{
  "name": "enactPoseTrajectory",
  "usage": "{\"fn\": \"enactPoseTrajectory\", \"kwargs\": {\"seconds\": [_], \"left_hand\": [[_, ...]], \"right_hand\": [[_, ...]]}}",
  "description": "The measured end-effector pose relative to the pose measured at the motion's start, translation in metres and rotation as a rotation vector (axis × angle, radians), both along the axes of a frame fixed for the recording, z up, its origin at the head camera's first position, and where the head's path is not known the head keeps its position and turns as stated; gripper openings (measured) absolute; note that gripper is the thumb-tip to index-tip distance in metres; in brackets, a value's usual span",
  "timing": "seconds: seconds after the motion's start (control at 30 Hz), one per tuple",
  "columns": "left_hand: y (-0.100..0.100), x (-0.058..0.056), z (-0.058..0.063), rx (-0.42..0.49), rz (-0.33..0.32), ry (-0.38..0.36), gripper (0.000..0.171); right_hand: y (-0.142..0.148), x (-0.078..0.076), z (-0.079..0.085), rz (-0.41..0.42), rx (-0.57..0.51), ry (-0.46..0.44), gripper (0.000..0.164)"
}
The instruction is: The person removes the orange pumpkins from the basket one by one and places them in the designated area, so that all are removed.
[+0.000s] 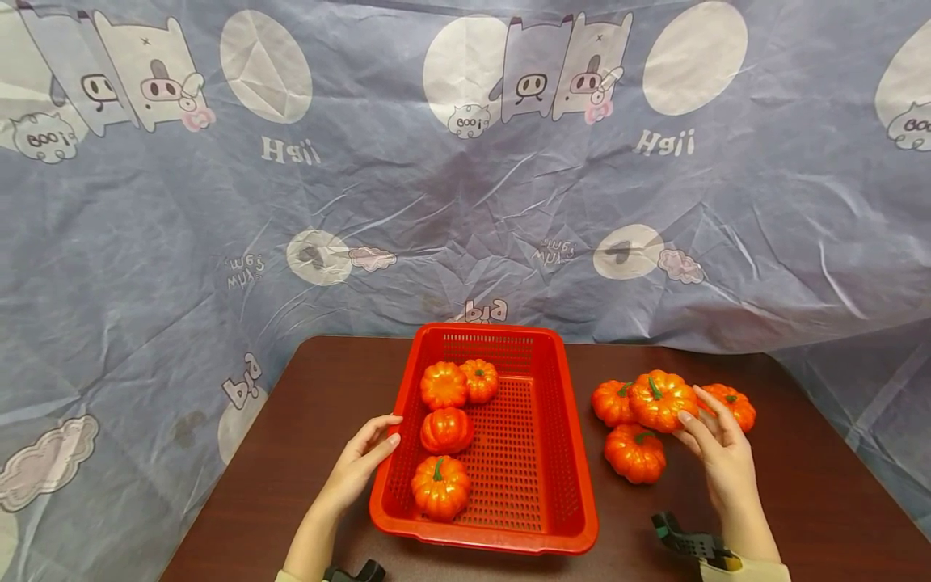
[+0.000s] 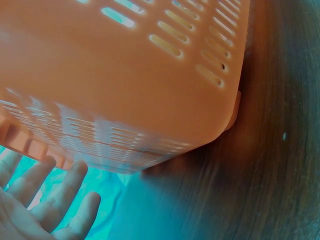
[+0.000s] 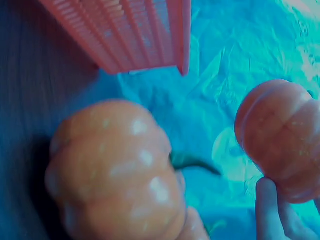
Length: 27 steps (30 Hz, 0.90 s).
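Observation:
My right hand (image 1: 723,461) holds a small orange pumpkin (image 1: 662,402) between thumb and fingers, above other pumpkins. In the right wrist view this held pumpkin (image 3: 280,140) is raised, with fingertips against its lower side. Close to it are a pumpkin (image 1: 635,454) in front, one (image 1: 612,402) at the left and one (image 1: 733,406) behind the fingers. My left hand (image 1: 356,461) touches the left rim of a red plastic basket (image 1: 486,543); its fingers (image 2: 65,192) look fairly straight under the rim in the left wrist view. Several pumpkins (image 1: 447,430) lie along the basket's left side.
The basket stands on a dark brown table (image 1: 320,388), and its slotted floor (image 1: 509,453) shows on the right. A grey-blue printed cloth (image 1: 465,210) hangs behind and beside the table. Black wrist straps (image 1: 687,540) sit at my wrists.

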<state>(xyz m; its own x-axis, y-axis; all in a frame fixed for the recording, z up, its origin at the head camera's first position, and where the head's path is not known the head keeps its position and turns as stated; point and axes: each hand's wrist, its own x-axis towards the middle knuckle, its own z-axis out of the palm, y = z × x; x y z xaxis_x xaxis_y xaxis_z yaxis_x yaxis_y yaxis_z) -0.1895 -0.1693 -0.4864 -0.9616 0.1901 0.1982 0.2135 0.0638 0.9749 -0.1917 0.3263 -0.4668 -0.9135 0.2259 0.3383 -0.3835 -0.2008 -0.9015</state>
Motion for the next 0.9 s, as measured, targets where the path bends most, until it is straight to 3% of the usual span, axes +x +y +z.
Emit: {"fn": "enactPoseTrajectory", "kwargs": {"seconds": [0.1,0.37,0.67,0.9], "left_hand": [[0.000,0.000,0.000,-0.004,0.000,-0.005,0.033],[0.000,0.000,0.000,0.005,-0.001,-0.017,0.033],[0.000,0.001,0.001,0.005,0.001,-0.010,0.032],[0.000,0.001,0.000,0.007,0.001,-0.009,0.032]], "right_hand": [[0.001,0.007,0.005,-0.007,-0.013,-0.024,0.044],[0.026,0.011,-0.006,0.040,-0.048,-0.027,0.038],[0.056,0.014,-0.020,0.110,0.032,-0.051,0.037],[0.069,0.018,-0.025,0.203,0.098,-0.153,0.037]]}}
